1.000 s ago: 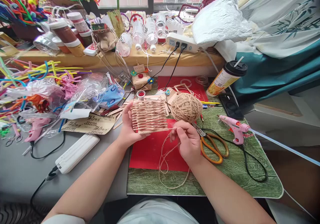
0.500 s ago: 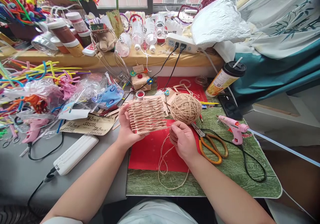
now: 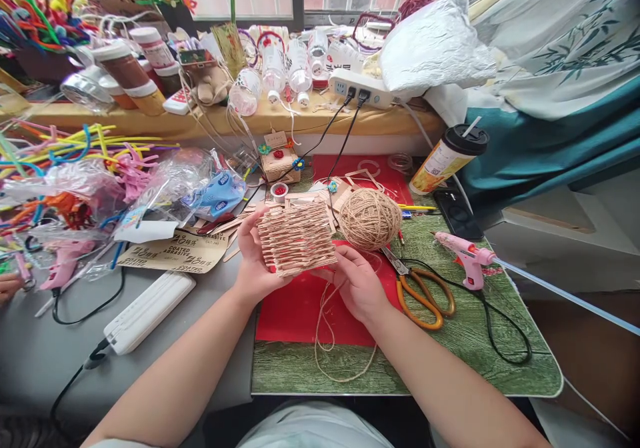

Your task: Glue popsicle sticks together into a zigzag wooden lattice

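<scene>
My left hand [image 3: 253, 261] grips the left side of a box-like piece of stacked wooden craft sticks [image 3: 300, 238], tilted above a red sheet [image 3: 295, 315]. My right hand [image 3: 360, 281] closes on its lower right corner, thumb along the edge and some fingers hidden behind. A loose strand of jute twine [image 3: 320, 358] loops down below my right hand onto the sheet and the green table mat [image 3: 285, 371]. Just beyond that hand lies a ball of jute twine [image 3: 370, 218]. Scissors with orange handles [image 3: 425, 295] lie open to its right.
A pink glue gun [image 3: 467, 258] with a long glue stick rests on the right, its cord looping nearby. A lidded cup [image 3: 450, 158] leans behind it. Left are a white power strip [image 3: 150, 311], sandpaper [image 3: 175, 251] and pipe cleaners [image 3: 100, 148]. Another person's hand [image 3: 9, 287] shows at the left edge.
My right hand has gone from pinching beside the stick piece to holding its lower right corner. The piece has shifted slightly. Another person's hand has appeared at far left.
</scene>
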`<state>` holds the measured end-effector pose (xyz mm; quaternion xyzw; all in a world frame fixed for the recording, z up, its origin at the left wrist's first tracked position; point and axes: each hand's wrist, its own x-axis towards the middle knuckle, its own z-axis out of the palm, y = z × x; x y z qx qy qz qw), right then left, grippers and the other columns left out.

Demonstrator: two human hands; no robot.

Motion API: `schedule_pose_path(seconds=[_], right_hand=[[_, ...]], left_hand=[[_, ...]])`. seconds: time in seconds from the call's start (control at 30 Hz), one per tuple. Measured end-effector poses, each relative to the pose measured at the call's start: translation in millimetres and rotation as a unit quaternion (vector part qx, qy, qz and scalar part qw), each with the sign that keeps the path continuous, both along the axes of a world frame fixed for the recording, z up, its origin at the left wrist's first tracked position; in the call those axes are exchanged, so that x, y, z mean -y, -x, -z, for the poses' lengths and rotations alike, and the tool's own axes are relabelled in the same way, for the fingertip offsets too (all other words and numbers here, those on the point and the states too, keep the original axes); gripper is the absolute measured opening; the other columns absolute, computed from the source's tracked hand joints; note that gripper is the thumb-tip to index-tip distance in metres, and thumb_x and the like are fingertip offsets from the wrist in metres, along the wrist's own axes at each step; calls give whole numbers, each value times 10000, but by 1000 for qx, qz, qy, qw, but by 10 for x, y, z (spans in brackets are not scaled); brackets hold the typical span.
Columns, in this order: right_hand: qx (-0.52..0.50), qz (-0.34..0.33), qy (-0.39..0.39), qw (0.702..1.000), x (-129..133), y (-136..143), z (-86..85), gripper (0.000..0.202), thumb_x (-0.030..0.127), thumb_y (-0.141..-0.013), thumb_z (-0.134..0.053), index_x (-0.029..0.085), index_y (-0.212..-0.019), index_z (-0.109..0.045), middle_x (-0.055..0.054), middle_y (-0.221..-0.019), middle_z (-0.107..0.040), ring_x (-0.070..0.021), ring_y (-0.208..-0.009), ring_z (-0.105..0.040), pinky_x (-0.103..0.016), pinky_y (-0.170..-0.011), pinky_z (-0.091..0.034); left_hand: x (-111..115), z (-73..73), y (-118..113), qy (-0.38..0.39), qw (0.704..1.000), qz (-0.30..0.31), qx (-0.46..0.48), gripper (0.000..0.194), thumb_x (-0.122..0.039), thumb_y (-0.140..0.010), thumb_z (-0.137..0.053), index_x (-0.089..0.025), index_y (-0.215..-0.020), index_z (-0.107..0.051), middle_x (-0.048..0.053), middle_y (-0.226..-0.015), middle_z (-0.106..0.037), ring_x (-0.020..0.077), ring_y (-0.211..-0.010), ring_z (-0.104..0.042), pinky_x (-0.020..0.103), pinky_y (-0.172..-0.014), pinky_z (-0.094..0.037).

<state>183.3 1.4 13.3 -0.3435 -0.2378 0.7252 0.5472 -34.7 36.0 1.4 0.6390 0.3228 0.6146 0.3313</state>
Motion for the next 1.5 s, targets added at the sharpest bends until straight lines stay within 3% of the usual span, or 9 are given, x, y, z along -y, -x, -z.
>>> schedule_pose_path(seconds=[0.13, 0.3, 0.4, 0.53, 0.7, 0.8, 0.9, 1.03, 1.5], right_hand=[[-15, 21, -8, 1000, -8, 5, 53, 252, 437, -804, -967, 273, -874, -787, 6, -1003, -825, -215, -1002, -765, -468, -1079, -624], [100, 116, -85, 985, -8, -33, 163, 191, 398, -886, -895, 266, -862, -759, -37, -1416, -746, -264, -1373, -664, -499, -1275, -435], [174, 149, -145, 962, 7, -46, 158, 166, 379, -938, -848, 254, -880, -757, -73, -1502, -685, -286, -1485, -587, -538, -1321, -352], [239, 170, -196, 936, 33, -39, 90, 156, 394, -963, -815, 253, -916, -768, -98, -1462, -666, -286, -1443, -611, -530, -1260, -432], [259, 172, -198, 930, 51, -14, 47, 176, 400, -951, -833, 250, -881, -773, -101, -1415, -649, -291, -1410, -620, -508, -1192, -492], [261, 177, -204, 927, 56, 21, 45, 145, 381, -955, -829, 257, -893, -787, -96, -1399, -644, -285, -1398, -621, -502, -1181, -503], [269, 184, -207, 923, 71, 69, 48, 118, 369, -964, -818, 264, -915, -796, -93, -1385, -638, -277, -1402, -614, -494, -1176, -514], [292, 171, -217, 916, 108, 128, 53, 115, 379, -976, -805, 272, -935, -807, -104, -1374, -635, -284, -1420, -596, -494, -1176, -526], [344, 165, -242, 892, 146, 161, 91, 131, 387, -972, -817, 269, -914, -812, -107, -1315, -597, -300, -1386, -592, -536, -1215, -498]], left_hand=[[23, 2, -1, 37, 999, 23, -3, 1224, -500, -716, -1020, -439, -1691, -283, 120, -1750, -362, 379, -1669, -353, 594, -1354, -369], [23, 1, -27, 154, 987, 39, 2, 1305, -509, -678, -1043, -403, -1725, -273, 136, -1783, -350, 392, -1689, -326, 613, -1368, -337], [28, -32, -106, 205, 977, 50, 35, 1245, -473, -659, -1059, -373, -1687, -364, 131, -1753, -421, 379, -1685, -342, 600, -1396, -281], [48, -56, -182, 245, 965, 43, 89, 1059, -424, -650, -1068, -282, -1547, -525, 169, -1669, -528, 383, -1582, -505, 562, -1315, -450], [88, -28, -197, 250, 960, 20, 121, 892, -425, -761, -1008, -286, -1501, -531, 156, -1634, -561, 341, -1491, -598, 489, -1204, -564], [165, -16, -285, 249, 956, 53, 148, 862, -444, -787, -985, -332, -1505, -521, 127, -1680, -502, 347, -1521, -569, 526, -1233, -539], [286, -16, -422, 217, 957, 60, 181, 1067, -563, -701, -1016, -410, -1577, -426, 93, -1723, -439, 355, -1609, -462, 571, -1325, -428], [399, -33, -511, 229, 951, 59, 199, 1113, -698, -655, -990, -394, -1563, -424, 107, -1706, -448, 374, -1605, -454, 582, -1343, -390], [341, -55, -391, 264, 943, 34, 198, 993, -552, -797, -946, -419, -1601, -378, 90, -1717, -447, 338, -1568, -513, 541, -1278, -487]])
